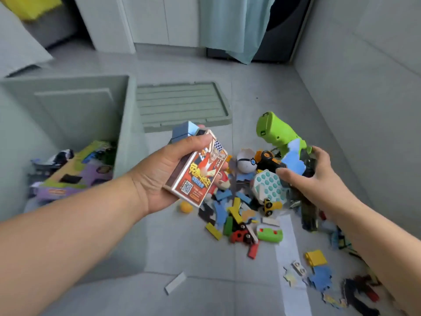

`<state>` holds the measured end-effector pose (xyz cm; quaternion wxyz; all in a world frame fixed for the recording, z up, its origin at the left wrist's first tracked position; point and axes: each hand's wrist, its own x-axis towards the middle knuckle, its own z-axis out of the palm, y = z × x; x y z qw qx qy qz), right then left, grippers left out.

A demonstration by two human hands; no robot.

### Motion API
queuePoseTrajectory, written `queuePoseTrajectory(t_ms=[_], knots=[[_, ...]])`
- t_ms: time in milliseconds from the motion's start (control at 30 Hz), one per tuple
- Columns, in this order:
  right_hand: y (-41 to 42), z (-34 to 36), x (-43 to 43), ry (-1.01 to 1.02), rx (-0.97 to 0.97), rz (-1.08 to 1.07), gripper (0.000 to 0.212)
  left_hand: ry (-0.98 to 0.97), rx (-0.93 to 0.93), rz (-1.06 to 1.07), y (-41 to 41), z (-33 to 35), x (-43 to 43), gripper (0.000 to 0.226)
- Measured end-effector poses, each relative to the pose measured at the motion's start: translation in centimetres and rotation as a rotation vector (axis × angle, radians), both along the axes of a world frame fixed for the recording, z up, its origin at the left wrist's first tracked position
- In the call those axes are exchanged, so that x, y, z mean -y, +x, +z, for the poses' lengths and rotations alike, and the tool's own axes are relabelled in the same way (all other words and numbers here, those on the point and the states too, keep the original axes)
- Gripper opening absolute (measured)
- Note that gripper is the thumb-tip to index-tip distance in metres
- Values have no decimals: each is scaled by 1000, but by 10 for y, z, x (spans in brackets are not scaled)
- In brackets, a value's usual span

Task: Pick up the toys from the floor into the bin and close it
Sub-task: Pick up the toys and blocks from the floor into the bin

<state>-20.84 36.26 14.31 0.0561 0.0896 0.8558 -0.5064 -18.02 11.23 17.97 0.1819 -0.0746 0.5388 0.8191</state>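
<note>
My left hand (pixel 157 176) grips a red printed card box (pixel 200 174) and a blue block (pixel 183 131) behind it, held above the floor just right of the pale green bin (pixel 124 124). The bin stands open at the left with several toys inside (pixel 75 172). Its lid (pixel 182 106) lies flat on the floor behind it. My right hand (pixel 309 176) reaches into the toy pile and curls around a blue puzzle piece (pixel 293 160) and dark toy parts. A green toy dinosaur (pixel 275 131) stands at the back of the pile.
Loose toys cover the grey floor in the middle and right: a dotted egg shell (pixel 267 185), a white ball (pixel 246 165), yellow brick (pixel 315 257), wooden blocks, puzzle pieces (pixel 321 277), an orange ball (pixel 185 207). A grey wall runs along the right; a teal cloth (pixel 234 28) hangs behind.
</note>
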Motion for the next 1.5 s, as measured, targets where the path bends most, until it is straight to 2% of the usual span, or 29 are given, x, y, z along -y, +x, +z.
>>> queuePoseTrajectory(t_ms=[100,167,267,367,400,467,500,567,633,700,767,833,900,967,1033,1133,1233,1300,1367,1433,1500], knots=[[21,43,82,-339,245,272,76,-28,-157,130,37,43,82,64],[29,61,142,-482,381,432,64,-119,-220,233,64,58,138,79],[31,78,227,-536,394,630,49,-357,-145,463,84,49,216,80],[28,78,307,-368,287,695,28,-735,-26,536,83,9,262,72],[27,71,329,-292,252,703,31,-827,-1,531,80,-6,270,71],[23,45,362,-97,176,707,63,-1019,62,398,71,-38,282,78],[21,30,371,26,171,700,83,-1155,119,264,67,-49,281,83],[18,1,383,241,234,654,108,-1381,217,0,65,-65,284,82],[14,-19,382,377,335,604,119,-1392,281,-106,64,-72,284,79],[9,-31,379,486,415,607,119,-1342,324,-122,63,-76,289,79],[8,-37,378,612,440,689,109,-1273,366,-116,63,-79,292,80],[8,-40,376,682,415,774,92,-1146,439,-119,64,-81,291,69],[10,-40,375,683,371,827,73,-1071,502,-112,67,-83,288,60],[15,-35,373,634,346,829,62,-1073,489,-92,67,-83,285,64],[21,-19,372,469,308,780,53,-1173,417,-93,66,-76,279,65],[31,23,353,139,119,703,46,-1294,250,-43,62,-59,266,52],[33,74,292,-78,-72,693,29,-1200,-100,187,51,-29,230,44],[29,93,236,-98,-89,667,20,-1039,-404,292,48,6,182,31],[24,88,176,-23,-40,571,17,-960,-640,241,49,37,125,24],[24,61,113,91,52,468,14,-1016,-801,78,50,45,70,21],[32,23,54,184,174,402,10,-1072,-829,-159,50,31,19,22]])
